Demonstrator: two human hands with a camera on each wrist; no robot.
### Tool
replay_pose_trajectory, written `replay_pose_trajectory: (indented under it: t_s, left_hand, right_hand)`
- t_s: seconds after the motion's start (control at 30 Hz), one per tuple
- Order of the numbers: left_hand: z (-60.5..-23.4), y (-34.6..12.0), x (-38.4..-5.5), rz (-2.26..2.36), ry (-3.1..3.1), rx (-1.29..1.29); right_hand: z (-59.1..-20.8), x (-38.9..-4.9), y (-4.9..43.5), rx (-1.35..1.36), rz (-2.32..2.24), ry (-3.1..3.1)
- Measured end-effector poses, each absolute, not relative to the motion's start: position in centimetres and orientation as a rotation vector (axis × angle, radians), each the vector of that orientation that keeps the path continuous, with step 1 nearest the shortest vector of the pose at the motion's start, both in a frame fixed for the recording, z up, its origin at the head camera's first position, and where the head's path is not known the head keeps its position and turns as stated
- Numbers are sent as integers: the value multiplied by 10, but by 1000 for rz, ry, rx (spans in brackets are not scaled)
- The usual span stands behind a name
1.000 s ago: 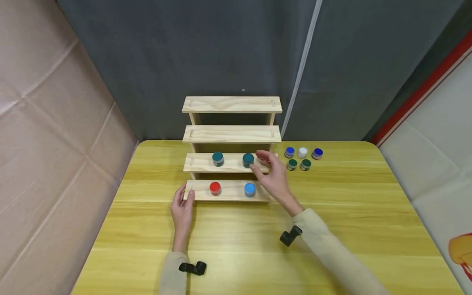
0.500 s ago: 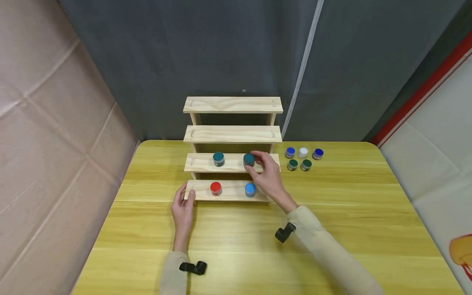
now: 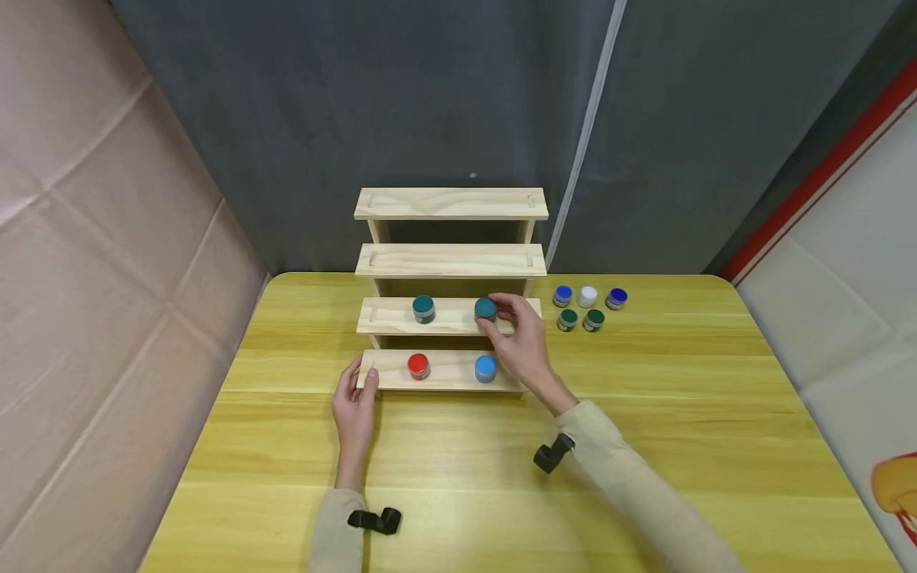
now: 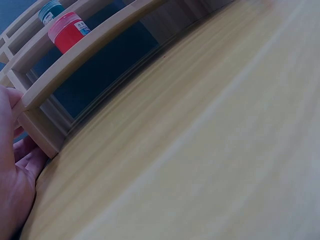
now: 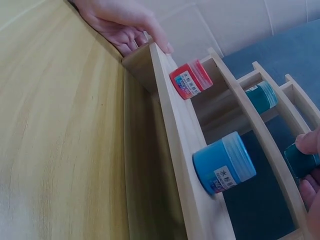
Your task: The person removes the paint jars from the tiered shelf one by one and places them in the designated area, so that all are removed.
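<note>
My right hand pinches a dark teal paint jar between thumb and fingers, at the right part of the second step of a wooden tiered rack. In the right wrist view, this jar shows partly behind the thumb. My left hand grips the left end of the rack's lowest step, thumb on top and fingers at the side support. Another teal jar stands left on the second step. On the lowest step are a red jar and a light blue jar, both upright.
Right of the rack, on the wooden table, stand two blue-lidded jars, one of them farther right, a white-lidded jar and two green-lidded jars, one nearer the rack. A dark grey panel rises behind the rack.
My right hand has come left and its fingers have closed on the right teal jar, which has shifted slightly right. The left hand stays on the rack.
</note>
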State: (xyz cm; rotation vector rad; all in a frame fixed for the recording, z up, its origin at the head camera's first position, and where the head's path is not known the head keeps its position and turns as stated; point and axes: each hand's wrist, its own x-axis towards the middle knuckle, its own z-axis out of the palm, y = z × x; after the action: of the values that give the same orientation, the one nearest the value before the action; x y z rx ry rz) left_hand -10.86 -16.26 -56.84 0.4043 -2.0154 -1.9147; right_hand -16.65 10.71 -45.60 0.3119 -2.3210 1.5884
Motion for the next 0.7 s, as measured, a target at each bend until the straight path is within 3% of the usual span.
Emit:
replay_pose_trajectory:
  t_s: [0.7]
  left_hand:
    - [-567, -162, -108, -1890, -2023, 405]
  right_hand:
    - [-461, -165, 142, 228, 1483, -2123]
